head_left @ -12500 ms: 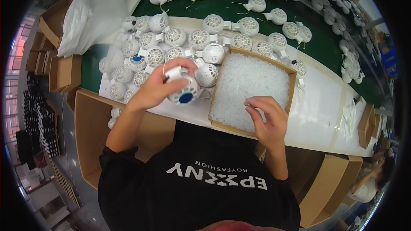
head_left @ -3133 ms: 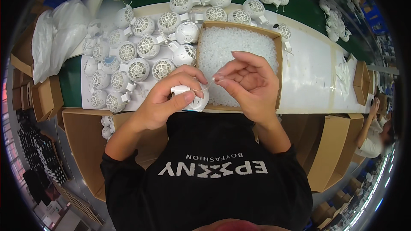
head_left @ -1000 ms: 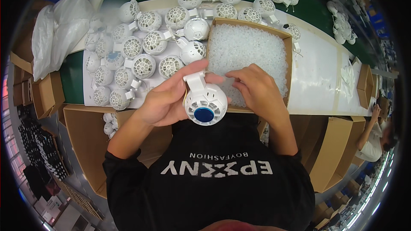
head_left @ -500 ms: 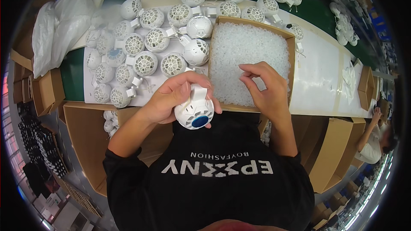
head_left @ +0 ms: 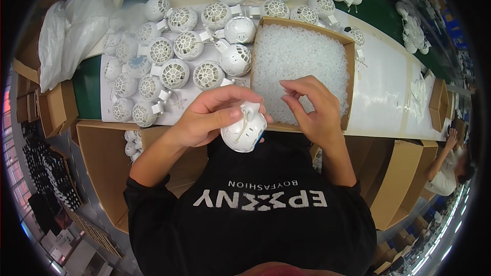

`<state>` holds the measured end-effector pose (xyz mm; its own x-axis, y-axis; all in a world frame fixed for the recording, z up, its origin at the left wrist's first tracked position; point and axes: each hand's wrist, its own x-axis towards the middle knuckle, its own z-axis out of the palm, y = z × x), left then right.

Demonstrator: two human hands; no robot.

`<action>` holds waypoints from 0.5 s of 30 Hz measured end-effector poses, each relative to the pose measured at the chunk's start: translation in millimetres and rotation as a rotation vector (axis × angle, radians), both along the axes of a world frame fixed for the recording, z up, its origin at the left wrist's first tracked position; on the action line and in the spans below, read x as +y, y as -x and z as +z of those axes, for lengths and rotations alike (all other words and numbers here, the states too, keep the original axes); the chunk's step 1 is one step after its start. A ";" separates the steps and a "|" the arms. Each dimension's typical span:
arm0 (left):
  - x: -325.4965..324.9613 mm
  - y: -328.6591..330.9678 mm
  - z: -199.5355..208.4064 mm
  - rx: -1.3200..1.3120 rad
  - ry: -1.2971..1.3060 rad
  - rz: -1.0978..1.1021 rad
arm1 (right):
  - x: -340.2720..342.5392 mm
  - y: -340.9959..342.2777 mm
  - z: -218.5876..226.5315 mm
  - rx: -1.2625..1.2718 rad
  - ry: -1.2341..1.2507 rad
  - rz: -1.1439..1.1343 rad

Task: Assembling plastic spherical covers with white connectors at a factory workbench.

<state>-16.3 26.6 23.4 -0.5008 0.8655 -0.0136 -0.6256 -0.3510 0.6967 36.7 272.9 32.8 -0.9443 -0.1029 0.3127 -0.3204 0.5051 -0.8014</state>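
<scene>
My left hand [head_left: 209, 115] is closed around a white ball-shaped housing [head_left: 239, 135] with small slots. Its short neck points up, and a thin pale wire shows beside it. A sliver of blue shows on the housing's right side. My right hand [head_left: 317, 107] hovers over the near part of a shallow cardboard box [head_left: 350, 79] filled with small clear plastic pieces [head_left: 299, 53]. Thumb and forefinger come together in a pinch; anything between them is too small to make out.
Many similar white housings with web-like grilles [head_left: 174, 74] cover the table's left side. A clear plastic bag [head_left: 76, 25] lies at far left. Large open cartons [head_left: 105, 174] stand below the table's near edge. Another person [head_left: 444, 174] is at far right.
My left hand has turned the housing, so its blue disc now faces right and the wire shows. My right hand has shifted slightly left, still pinched above the box.
</scene>
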 end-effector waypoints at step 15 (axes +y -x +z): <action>5.5 -3.1 12.2 0.135 -0.036 0.489 | -22.2 0.9 5.7 0.081 0.324 0.140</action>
<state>-13.2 32.1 35.6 -0.8428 0.5281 0.1041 -0.2876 -0.6053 0.7422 35.8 250.8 38.5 -0.8991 -0.1128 0.4231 -0.4371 0.1759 -0.8820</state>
